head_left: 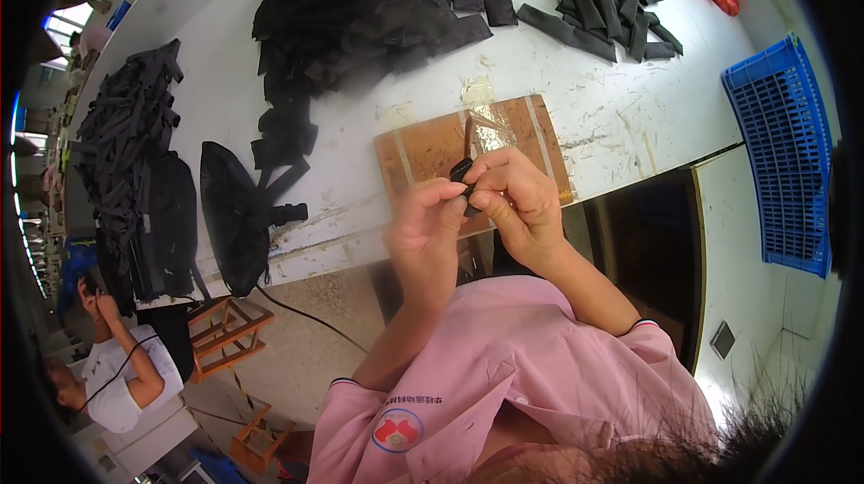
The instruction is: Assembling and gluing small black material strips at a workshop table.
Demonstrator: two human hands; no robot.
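Observation:
Just over the near edge of a brown board (405,155), my two hands meet at one small black fabric piece (461,169). My left hand (427,227) pinches it from the left with thumb and index finger. From the other side my right hand (522,205) grips the same piece, its thumb and curled fingers close to the left fingertips. Part of the piece is hidden behind the fingers, so its exact shape does not show. The board lies flat on the white table (351,151) and has pale tape strips and a glossy patch.
A large heap of black fabric pieces (351,16) covers the far table; rolled black pieces (612,11) lie right of it. Black straps (130,124) and a black pouch (232,214) lie left. A blue crate (783,155) stands right. A co-worker (135,376) sits far left near wooden stools (229,335).

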